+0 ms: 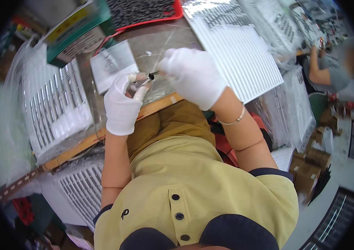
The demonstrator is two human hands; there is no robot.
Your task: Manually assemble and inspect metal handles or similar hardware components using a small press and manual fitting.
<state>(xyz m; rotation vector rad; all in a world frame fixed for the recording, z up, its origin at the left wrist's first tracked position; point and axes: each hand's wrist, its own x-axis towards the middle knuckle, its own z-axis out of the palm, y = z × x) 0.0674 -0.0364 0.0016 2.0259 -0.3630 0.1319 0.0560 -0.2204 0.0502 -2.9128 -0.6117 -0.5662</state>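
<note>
A: What's the left hand (122,104) pinching?

B: A thin metal tool (143,81), fingers closed on its shaft. The right hand (193,75) is closed on a small black part (152,76) at the tool's tip.

A: Handling?

B: Probably light, rigid and slippery; grip near the tip.

Head-worn fisheye, steeply downward, close

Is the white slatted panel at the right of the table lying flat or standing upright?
Lying flat. The white slatted plastic panel rests face-up on the grey worktable, beyond the right white-gloved hand.
</note>
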